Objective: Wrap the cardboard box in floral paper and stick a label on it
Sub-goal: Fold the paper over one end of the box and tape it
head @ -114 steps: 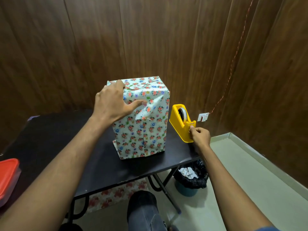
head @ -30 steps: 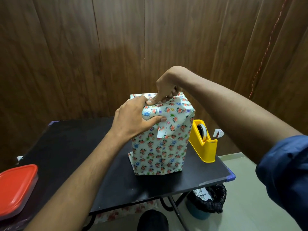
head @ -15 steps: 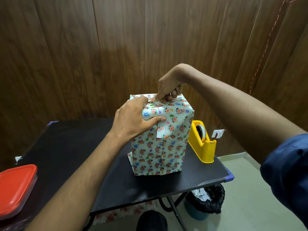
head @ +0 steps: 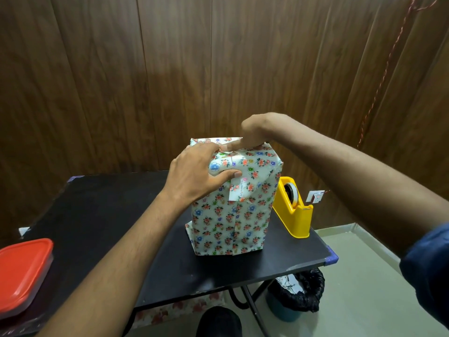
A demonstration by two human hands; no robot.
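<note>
Standing upright mid-table (head: pixel 102 215): box (head: pixel 230 220), floral-wrapped. Left hand (head: pixel 196 176) clamps the top near corner, thumb pinning the flap. Right hand (head: pixel 252 132) presses one straight finger along the top fold. Advice: rub tape flat, keeping flap taut. Dispenser (head: pixel 294 210) just right.

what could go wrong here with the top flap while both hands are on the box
1. The right hand presses one finger along the top of the wrapped box; if the left hand, which grips the top corner, lets go early, the folded flap may spring up.
2. Pressing on the tall, upright box could tip it toward the yellow tape dispenser close beside it.
3. A loose paper edge at the box's lower left sticks out and may tear or crease.
</note>
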